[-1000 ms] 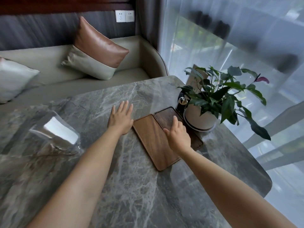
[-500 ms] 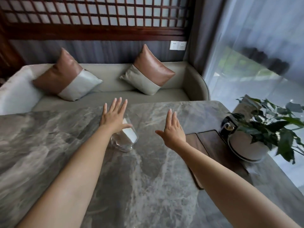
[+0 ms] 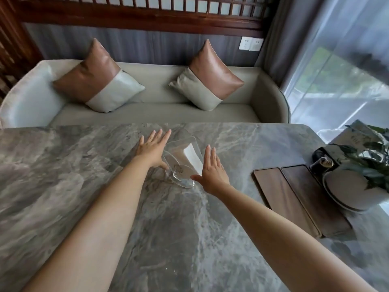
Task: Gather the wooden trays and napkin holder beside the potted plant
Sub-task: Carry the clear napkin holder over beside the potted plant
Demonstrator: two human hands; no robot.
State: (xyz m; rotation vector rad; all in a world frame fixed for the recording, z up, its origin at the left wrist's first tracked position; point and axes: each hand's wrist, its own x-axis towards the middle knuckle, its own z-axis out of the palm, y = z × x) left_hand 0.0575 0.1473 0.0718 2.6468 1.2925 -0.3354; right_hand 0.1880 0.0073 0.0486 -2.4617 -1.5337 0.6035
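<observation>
Head view: both hands flank the clear napkin holder [image 3: 182,165] mid-table. Left hand [image 3: 152,149] on its left side, fingers spread flat, thumb at the holder's base, contact unclear. Right hand [image 3: 211,170] just right of it, fingers straight, thumb out toward the base. Neither grip is closed on anything, both wide. White napkins [image 3: 192,155] stand inside the holder. Two wooden trays [image 3: 299,197] lie side by side, touching, well to the right, next to the potted plant [image 3: 355,186]. Grey marble table [image 3: 63,175]; sofa [image 3: 155,110] with two cushions behind, curtained window at right.
</observation>
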